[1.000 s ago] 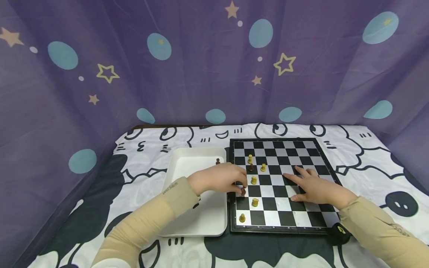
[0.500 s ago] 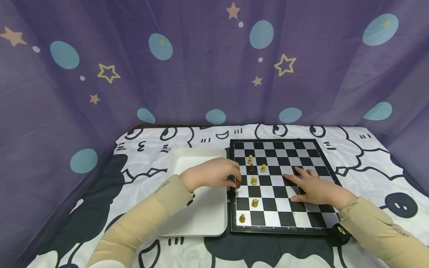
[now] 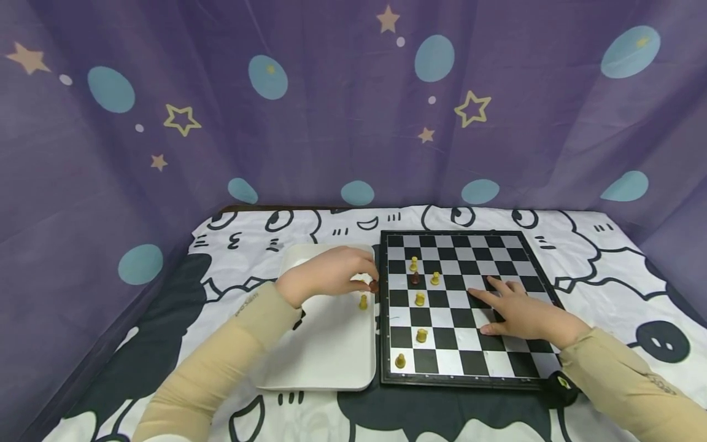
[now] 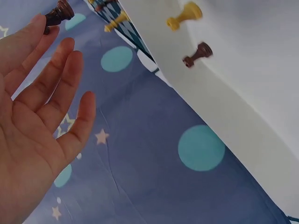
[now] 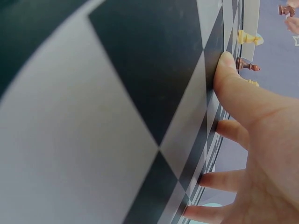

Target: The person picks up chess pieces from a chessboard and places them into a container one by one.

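Note:
My left hand is over the right side of the white tray, pinching a dark brown chess piece between thumb and index finger; its other fingers stay loose. Inside the tray stand a yellow chess piece and another brown chess piece, which the left hand hides in the head view. My right hand rests on the chessboard with fingers spread, holding nothing. On the board's left columns stand several yellow pieces, one a yellow pawn, and one dark brown piece.
Tray and board lie side by side on a cartoon-print cloth, a narrow gap between them. Behind hangs a purple curtain. A small round black object sits by the board's front right corner, near the right sleeve.
My left hand has carried the brown piece leftward off the board to above the tray, uncovering a yellow piece in the tray. My right hand has stayed put.

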Available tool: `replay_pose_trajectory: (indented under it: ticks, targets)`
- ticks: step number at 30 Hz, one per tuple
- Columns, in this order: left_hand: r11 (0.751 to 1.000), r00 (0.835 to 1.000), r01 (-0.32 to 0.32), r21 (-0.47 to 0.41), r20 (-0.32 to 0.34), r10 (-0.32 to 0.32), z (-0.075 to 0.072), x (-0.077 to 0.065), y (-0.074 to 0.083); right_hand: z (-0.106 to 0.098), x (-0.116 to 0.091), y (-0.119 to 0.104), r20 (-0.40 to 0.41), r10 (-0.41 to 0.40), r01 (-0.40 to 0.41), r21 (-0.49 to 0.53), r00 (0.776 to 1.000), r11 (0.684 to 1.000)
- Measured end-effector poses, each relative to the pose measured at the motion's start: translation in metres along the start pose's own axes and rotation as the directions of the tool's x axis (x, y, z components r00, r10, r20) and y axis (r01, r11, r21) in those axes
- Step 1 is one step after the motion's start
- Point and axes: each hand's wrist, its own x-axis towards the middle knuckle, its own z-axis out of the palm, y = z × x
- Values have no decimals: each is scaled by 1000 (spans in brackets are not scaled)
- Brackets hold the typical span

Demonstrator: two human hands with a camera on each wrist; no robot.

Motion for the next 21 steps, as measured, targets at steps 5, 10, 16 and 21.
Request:
replay_pose_trajectory:
  ticks: [5, 10, 16, 21]
  targets:
    - [999, 999, 33, -23, -1, -33, -2, -5, -9, 0, 0, 1, -2, -4, 4, -3, 1000, 1000]
    - [997, 997, 75, -22, -1, -75, -1, -8, -19, 1, 0, 1, -4, -4, 4, 4, 1000, 1000]
    - [994, 995, 99, -44, 9, -99, 2, -9, -30, 0, 0, 1, -3, -3, 3, 2, 1000, 1000]
    - [992, 994, 107, -71, 23, -105, 6, -8, -37, 1, 1, 1, 2, 5, -5, -4, 1000, 1000]
